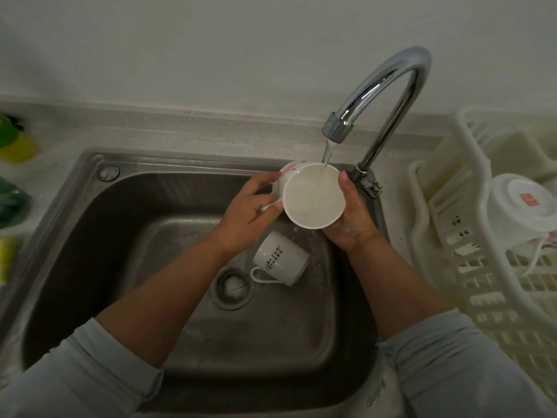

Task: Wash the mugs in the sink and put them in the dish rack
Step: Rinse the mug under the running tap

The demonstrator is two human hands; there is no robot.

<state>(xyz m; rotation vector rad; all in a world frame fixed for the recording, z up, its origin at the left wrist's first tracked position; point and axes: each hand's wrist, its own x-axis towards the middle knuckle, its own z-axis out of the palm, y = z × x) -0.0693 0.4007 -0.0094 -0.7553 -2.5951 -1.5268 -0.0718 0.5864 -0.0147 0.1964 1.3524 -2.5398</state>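
- A steel sink (90,236) filled most of the view, seen from above, with one round drain (233,286) in its floor.
- A white plastic dish rack (470,297) stood on the counter just to the right of the sink; small dark marks on its side were too small to read.
- One curved chrome faucet (391,95) arched over the sink's far right corner, and a thin stream of water (328,153) ran from it.
- Two hands held one white mug (313,197) under the stream, its mouth tilted toward the camera. The left hand (247,212) gripped the mug's side, fingers curled at the handle. The right hand (352,218), soapy, cupped the opposite side with the thumb at the rim.
- There were three mugs in all. The second mug (281,257) lay on its side on the sink floor beside the drain, with dark lettering too small to read.
- The third mug (518,212) sat upside down in the rack, with a red square mark on its base that could not be read.
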